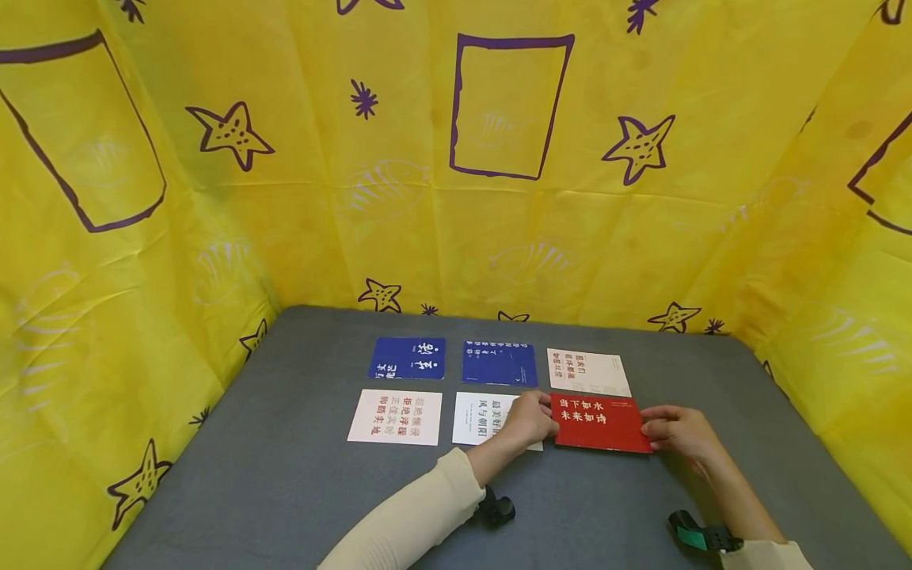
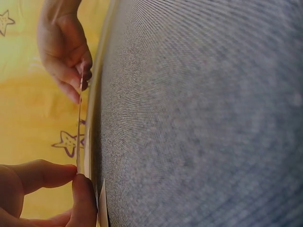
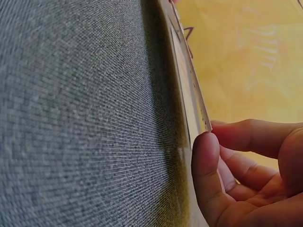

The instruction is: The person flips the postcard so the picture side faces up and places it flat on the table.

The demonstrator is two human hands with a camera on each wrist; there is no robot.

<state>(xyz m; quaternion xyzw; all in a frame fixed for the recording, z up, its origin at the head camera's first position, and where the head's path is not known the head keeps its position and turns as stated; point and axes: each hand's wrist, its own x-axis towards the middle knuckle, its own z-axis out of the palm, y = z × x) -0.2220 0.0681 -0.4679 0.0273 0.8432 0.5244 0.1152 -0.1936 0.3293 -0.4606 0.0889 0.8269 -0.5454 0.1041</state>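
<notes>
A red card [image 1: 600, 427] with white characters is held level, a little above the table, between both hands. My left hand [image 1: 529, 419] pinches its left edge between thumb and finger, and my right hand [image 1: 682, 434] pinches its right edge. In the left wrist view the card [image 2: 79, 125] appears edge-on, with the left fingers [image 2: 84, 201] at its near end. From the right wrist view, the right thumb and finger [image 3: 251, 135] grip the card's [image 3: 201, 104] end. Under the left hand lies a white card [image 1: 472, 419], partly covered by that hand.
Other cards lie flat on the grey table [image 1: 285, 459]: a blue card [image 1: 406, 364] at back left, another blue card [image 1: 499, 372] beside it, a cream card [image 1: 587, 376] behind the red one, and a pinkish card [image 1: 394, 427] at front left. Yellow patterned cloth [image 1: 427, 237] encloses the table.
</notes>
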